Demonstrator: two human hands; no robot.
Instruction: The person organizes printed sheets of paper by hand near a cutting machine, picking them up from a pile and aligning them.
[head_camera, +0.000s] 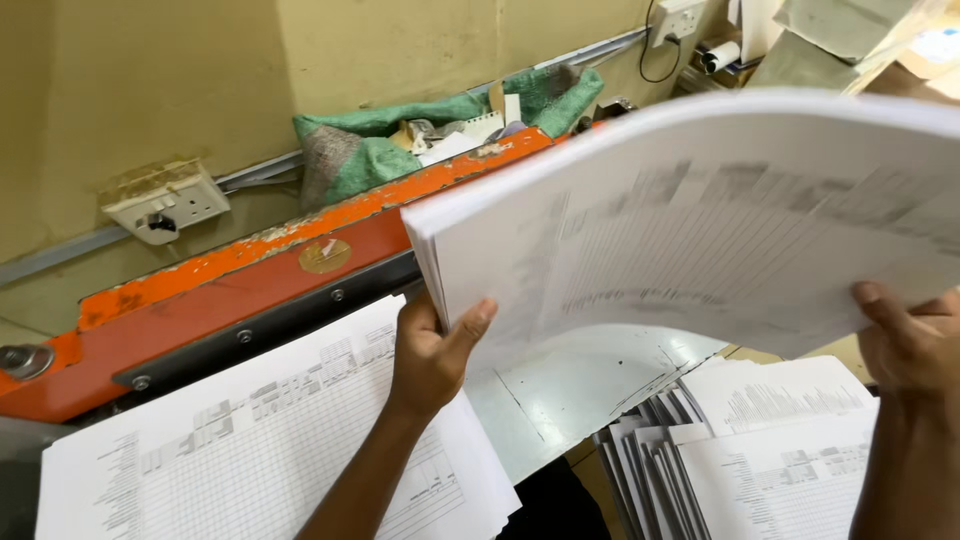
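Two bare hands are clamped on a thick stack of white printed paper sheets (700, 220), held lifted above the pale grey surface (560, 390): the left hand (432, 355) at its near corner, the right hand (905, 345) at its right edge. Thumbs are pressed on top, fingers hidden beneath. More printed sheets (250, 450) are spread below, beside an orange metal bar (250, 275).

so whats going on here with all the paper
A person holds a thick stack of printed sheets up in the air, left hand gripping its near corner, right hand at the other edge. Below lie more printed sheets beside an orange machine bar, and fanned piles to the right.
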